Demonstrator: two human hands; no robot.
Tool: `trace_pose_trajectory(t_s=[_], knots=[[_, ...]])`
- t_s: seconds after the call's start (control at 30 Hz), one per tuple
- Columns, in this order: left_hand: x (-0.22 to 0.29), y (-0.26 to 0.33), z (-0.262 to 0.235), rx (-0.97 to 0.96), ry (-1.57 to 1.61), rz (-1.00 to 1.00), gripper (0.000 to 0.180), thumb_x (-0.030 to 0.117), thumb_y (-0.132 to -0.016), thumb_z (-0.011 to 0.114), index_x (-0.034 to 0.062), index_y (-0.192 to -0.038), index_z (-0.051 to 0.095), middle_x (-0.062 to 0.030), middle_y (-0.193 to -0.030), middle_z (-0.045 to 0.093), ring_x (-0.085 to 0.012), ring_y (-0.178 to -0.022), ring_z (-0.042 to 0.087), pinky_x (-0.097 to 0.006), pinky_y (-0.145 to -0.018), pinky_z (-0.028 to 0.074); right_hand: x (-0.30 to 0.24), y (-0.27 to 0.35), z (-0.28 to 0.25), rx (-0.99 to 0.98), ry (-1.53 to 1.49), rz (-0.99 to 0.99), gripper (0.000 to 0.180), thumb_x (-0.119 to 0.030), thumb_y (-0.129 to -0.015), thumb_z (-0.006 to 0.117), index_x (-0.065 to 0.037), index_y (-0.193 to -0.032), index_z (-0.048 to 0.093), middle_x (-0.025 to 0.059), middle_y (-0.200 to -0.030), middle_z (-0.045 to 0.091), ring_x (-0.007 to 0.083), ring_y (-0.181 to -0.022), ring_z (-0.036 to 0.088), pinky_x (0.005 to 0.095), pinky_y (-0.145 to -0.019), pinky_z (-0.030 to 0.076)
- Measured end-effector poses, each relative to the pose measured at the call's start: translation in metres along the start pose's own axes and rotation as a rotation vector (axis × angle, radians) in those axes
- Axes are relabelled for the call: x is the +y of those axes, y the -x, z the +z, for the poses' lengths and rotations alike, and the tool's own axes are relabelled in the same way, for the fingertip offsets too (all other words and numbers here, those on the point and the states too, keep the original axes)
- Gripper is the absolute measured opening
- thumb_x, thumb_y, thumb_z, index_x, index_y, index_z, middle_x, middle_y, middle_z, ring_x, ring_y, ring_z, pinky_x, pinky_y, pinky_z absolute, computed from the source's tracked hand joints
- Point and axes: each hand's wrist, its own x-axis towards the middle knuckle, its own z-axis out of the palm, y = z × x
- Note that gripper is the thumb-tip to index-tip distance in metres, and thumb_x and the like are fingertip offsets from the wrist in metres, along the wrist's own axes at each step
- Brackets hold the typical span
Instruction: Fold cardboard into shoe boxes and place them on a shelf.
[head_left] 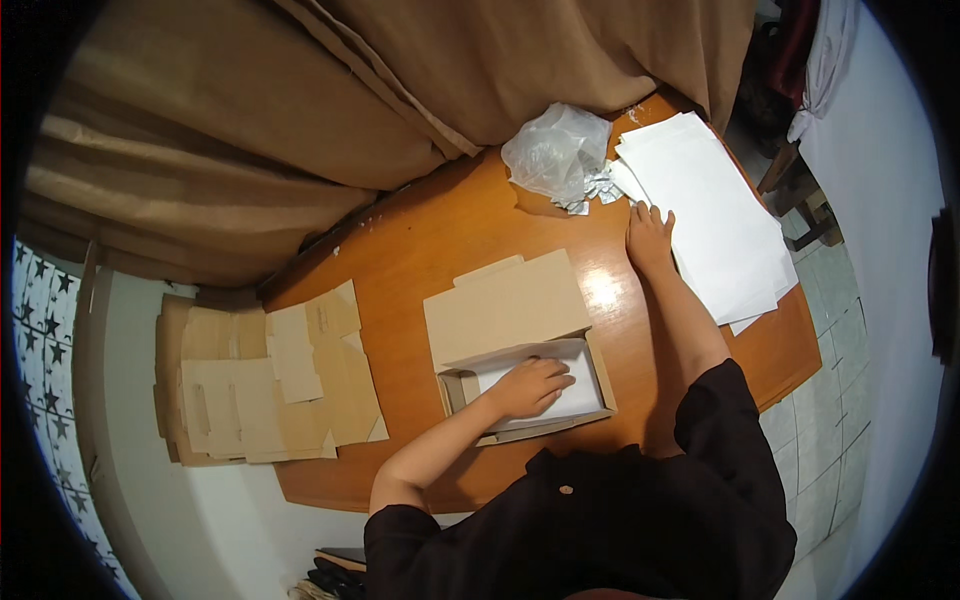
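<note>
White paper (584, 396) lined a cardboard box (510, 312) — left hand (530, 387) lay inside, its grip unclear; right hand (651, 238) rested by stacked sheets (715, 222), fingers apart.

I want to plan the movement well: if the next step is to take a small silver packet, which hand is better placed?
Probably the right hand: it lies close to the silver packets, beside the white paper stack. The left hand is farther away, inside the open cardboard box.
</note>
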Motion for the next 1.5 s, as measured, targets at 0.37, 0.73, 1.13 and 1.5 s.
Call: trace_pose_trajectory(t_s=[0.37, 0.73, 1.13, 1.5], knots=[[-0.005, 0.008, 0.021, -0.026, -0.054, -0.108, 0.066, 0.023, -0.081, 0.054, 0.0077, -0.139, 0.027, -0.0231, -0.145, 0.019, -0.0410, -0.133, 0.018, -0.051, -0.108, 0.018, -0.011, 0.109, -0.059, -0.024, -0.393, -0.062, 0.015, -0.011, -0.080, 0.056, -0.007, -0.094, 0.058, 0.0079, -0.101, 0.059, 0.0250, -0.096, 0.054, 0.0576, -0.097, 0.025], [-0.010, 0.059, 0.028, 0.120, -0.206, -0.336, 0.045, 0.033, -0.089, 0.050, 0.0091, -0.127, 0.049, -0.0165, -0.134, 0.044, -0.0333, -0.125, 0.040, -0.035, -0.102, 0.032, -0.006, 0.241, -0.092, -0.144, -0.541, 0.312, 0.020, -0.015, -0.076, 0.064, -0.011, -0.095, 0.062, 0.0065, -0.090, 0.061, 0.0255, -0.093, 0.055, 0.0541, -0.094, 0.025], [0.032, 0.101, -0.006, 0.234, 0.299, -0.307, 0.019, 0.021, -0.077, 0.064, 0.0067, -0.089, 0.067, -0.0123, -0.088, 0.064, -0.0293, -0.089, 0.059, -0.040, -0.084, 0.042, 0.001, 0.263, -0.116, -0.125, -1.248, 0.508, 0.021, -0.002, -0.087, 0.048, -0.004, -0.106, 0.056, 0.0099, -0.087, 0.061, 0.0175, -0.078, 0.061, 0.0326, -0.070, 0.048], [0.056, 0.081, -0.008, 0.956, -0.505, -0.458, 0.074, 0.028, -0.065, 0.074, 0.0155, -0.130, 0.040, -0.0123, -0.121, 0.039, -0.0298, -0.115, 0.036, -0.051, -0.089, 0.026, -0.053, 0.261, -0.150, -0.014, -1.332, 0.418, 0.030, -0.008, -0.086, 0.051, -0.006, -0.116, 0.049, 0.0114, -0.091, 0.063, 0.0186, -0.078, 0.061, 0.0348, -0.077, 0.046]])
